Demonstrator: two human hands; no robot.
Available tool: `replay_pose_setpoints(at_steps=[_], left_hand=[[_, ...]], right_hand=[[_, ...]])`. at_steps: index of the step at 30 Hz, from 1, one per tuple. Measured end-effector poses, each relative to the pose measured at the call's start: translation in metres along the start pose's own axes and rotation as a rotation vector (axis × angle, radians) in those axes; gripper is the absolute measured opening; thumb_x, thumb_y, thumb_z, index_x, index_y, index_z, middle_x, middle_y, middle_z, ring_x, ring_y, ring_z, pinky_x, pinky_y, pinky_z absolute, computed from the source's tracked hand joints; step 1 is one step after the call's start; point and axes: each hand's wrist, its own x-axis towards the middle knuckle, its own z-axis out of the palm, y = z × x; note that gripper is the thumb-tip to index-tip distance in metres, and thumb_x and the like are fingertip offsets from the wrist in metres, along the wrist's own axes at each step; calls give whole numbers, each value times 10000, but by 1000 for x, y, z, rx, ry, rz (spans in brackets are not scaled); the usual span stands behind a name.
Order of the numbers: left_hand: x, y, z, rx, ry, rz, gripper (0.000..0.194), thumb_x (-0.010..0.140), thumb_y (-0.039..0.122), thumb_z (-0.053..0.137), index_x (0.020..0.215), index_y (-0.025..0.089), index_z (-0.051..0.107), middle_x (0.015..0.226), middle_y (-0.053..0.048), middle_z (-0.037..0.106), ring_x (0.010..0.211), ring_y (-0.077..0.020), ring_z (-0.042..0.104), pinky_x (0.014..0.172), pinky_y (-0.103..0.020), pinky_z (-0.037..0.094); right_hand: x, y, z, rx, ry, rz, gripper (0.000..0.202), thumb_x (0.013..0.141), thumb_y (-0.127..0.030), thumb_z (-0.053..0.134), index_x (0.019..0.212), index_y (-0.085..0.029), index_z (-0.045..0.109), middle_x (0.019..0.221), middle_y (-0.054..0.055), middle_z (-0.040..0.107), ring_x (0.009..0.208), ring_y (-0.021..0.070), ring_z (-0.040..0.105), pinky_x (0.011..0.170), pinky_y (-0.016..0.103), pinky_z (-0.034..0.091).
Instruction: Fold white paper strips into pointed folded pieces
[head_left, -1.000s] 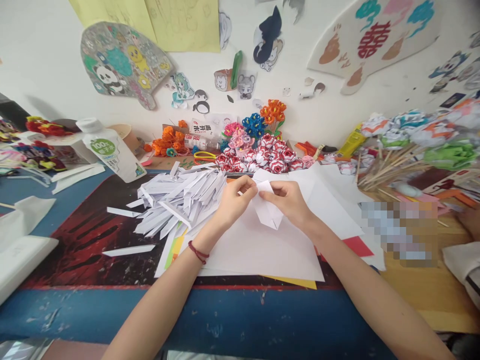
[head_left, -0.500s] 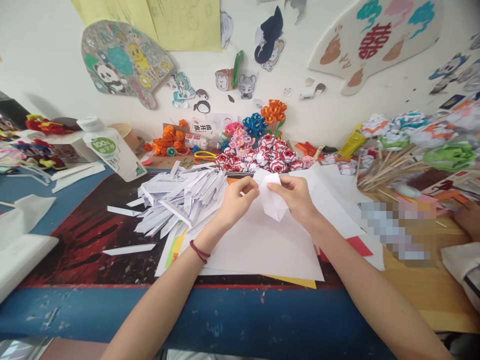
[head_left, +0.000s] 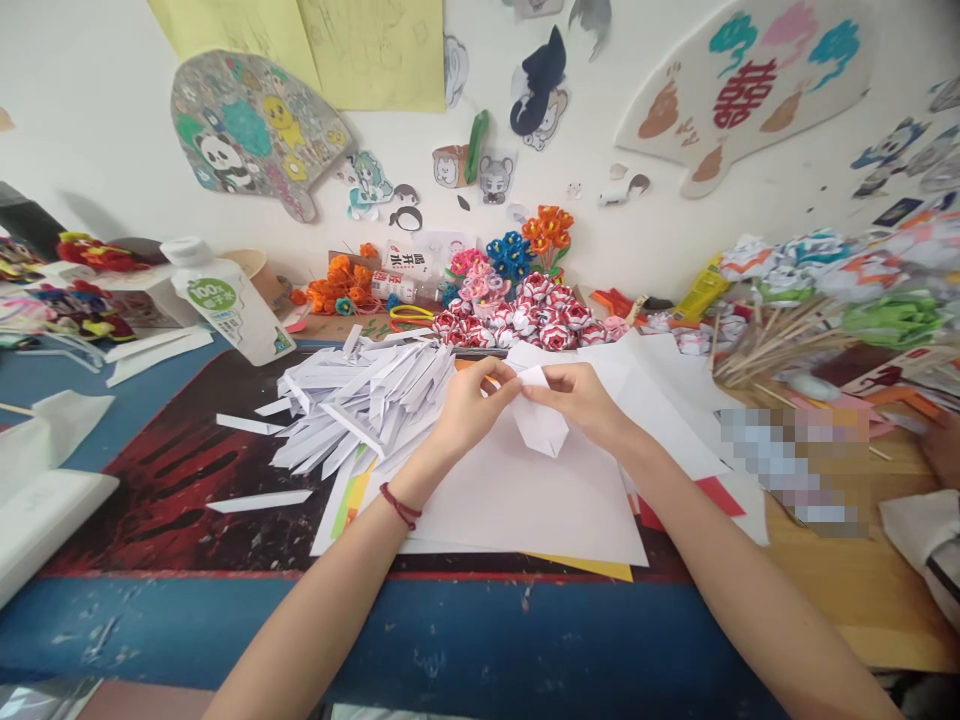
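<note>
A small folded white paper point(head_left: 543, 428) is held up over the large white sheets point(head_left: 517, 510) in the middle of the table. My right hand point(head_left: 581, 395) pinches its upper edge between thumb and fingers. At the paper's upper left corner, my left hand point(head_left: 478, 400) has thumb and forefinger pressed together on it. The paper's lower end hangs free and comes to a blunt point. Left of my hands lies a heap of folded white paper strips point(head_left: 360, 400), with a few loose strips around it.
Red-and-white paper flowers point(head_left: 551, 315) stand behind my hands, beside orange flowers point(head_left: 341, 285). A white bottle point(head_left: 229, 305) leans at the back left. Wooden sticks point(head_left: 780, 345) lie on the right. Another person's hand point(head_left: 941, 440) shows at the right edge.
My left hand has come to the paper's corner and now pinches it. My right hand has shifted slightly left and down, carrying the paper with it.
</note>
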Motion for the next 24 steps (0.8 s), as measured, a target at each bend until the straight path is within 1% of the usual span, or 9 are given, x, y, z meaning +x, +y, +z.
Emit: replay_pose_setpoints(at_steps=[3, 6, 9, 11, 13, 16, 19, 22, 24], left_hand=[[0, 0, -1, -3, 58, 1, 131, 778, 290, 619, 729, 170, 608, 714, 2, 627, 618, -100, 526, 583, -214, 394], [1, 2, -5, -129, 122, -35, 135, 781, 296, 612, 754, 166, 590, 655, 14, 593, 583, -91, 521, 547, -201, 385], [2, 4, -9, -263, 185, -67, 143, 786, 304, 604, 773, 170, 555, 612, 29, 568, 523, -75, 493, 486, -183, 351], [3, 7, -12, -320, 243, -86, 145, 779, 301, 607, 784, 174, 537, 602, 32, 574, 490, -67, 471, 463, -178, 336], [4, 9, -14, -366, 276, -115, 145, 771, 291, 607, 786, 173, 524, 599, 30, 589, 464, -60, 451, 451, -179, 333], [3, 12, -14, -422, 268, -169, 143, 754, 277, 604, 769, 168, 512, 602, 19, 611, 441, -54, 432, 437, -183, 329], [1, 14, -11, -442, 235, -204, 147, 746, 280, 599, 769, 170, 505, 632, 6, 641, 443, -58, 445, 439, -191, 343], [0, 15, -7, -423, 180, -222, 146, 755, 289, 583, 759, 174, 494, 664, -4, 666, 452, -61, 460, 445, -194, 352], [-1, 15, -5, -375, 122, -228, 157, 757, 292, 582, 719, 171, 489, 655, -6, 666, 457, -61, 462, 446, -192, 350]], right_hand=[[1, 0, 0, 0, -13, -1, 281, 704, -387, 742, 856, -151, 717, 813, 40, 694, 724, 199, 626, 612, 278, 464], [1, -3, -1, 38, -25, -3, 325, 725, -406, 728, 930, -156, 702, 908, 57, 697, 779, 197, 635, 660, 286, 487], [1, -6, -2, 79, -34, 36, 363, 728, -409, 728, 989, -165, 664, 880, 52, 680, 655, 156, 612, 572, 271, 473], [1, -7, -3, 112, -31, 59, 348, 735, -404, 726, 972, -165, 636, 811, 37, 662, 553, 123, 571, 510, 257, 438], [1, -8, -3, 160, -27, 67, 336, 743, -400, 725, 955, -164, 614, 775, 26, 650, 518, 107, 550, 500, 252, 424], [1, -9, -3, 246, -16, 70, 350, 748, -399, 724, 978, -166, 603, 752, 16, 638, 517, 97, 533, 508, 247, 421], [2, -9, -3, 327, 50, 54, 339, 727, -383, 743, 959, -173, 613, 725, -6, 610, 522, 84, 511, 505, 229, 408], [4, -8, -3, 355, 133, 34, 347, 687, -382, 769, 936, -184, 630, 727, -17, 593, 534, 77, 495, 512, 222, 406], [5, -7, -2, 340, 161, 24, 346, 669, -393, 777, 907, -181, 643, 741, -10, 597, 546, 78, 495, 527, 227, 415]])
